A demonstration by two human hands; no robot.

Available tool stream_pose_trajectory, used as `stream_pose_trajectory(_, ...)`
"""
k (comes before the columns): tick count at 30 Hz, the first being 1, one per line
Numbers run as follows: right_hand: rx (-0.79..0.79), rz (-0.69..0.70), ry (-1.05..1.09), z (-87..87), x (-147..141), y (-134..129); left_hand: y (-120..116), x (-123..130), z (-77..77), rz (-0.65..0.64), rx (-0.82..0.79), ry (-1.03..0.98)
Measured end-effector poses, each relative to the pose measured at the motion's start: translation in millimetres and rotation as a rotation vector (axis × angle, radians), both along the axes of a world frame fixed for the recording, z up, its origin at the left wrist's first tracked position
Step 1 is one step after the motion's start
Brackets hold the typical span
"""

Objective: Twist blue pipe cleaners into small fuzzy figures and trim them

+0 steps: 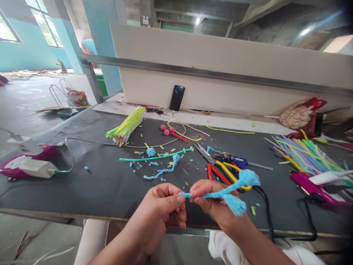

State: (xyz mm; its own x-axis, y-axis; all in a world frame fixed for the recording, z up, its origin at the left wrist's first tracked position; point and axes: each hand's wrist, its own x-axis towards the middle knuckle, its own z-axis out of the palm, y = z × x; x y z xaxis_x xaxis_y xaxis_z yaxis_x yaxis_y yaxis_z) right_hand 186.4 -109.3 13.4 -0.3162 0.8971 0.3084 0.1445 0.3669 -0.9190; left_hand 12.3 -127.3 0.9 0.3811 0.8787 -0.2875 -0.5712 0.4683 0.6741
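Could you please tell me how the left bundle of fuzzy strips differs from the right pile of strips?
The left bundle is mostly yellow and green, while the right pile mixes purple, blue, green and yellow. The left bundle is gathered compactly, whereas the right pile fans out loosely. Both rest on the dark table.

Bench (96,184) black; scissors (213,159) yellow-handled; twisted stems (224,192) light blue; power strips (317,187) magenta; left-side bundle (127,127) yellow-green; right-side bundle (306,152) mixed purple, blue, green, yellow.
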Motion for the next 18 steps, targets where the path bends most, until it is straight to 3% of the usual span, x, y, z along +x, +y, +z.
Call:
stream_pose_trajectory(11,-0.120,-0.105,-0.004,-11.4,-1,-1,-4,5,-4.4,0.077,0.058,-0.078)
stream_pose_trajectory(18,-0.036,-0.101,-0.050,-7.3,-4,-2,-6,6,-0.7,0.130,0.060,-0.033)
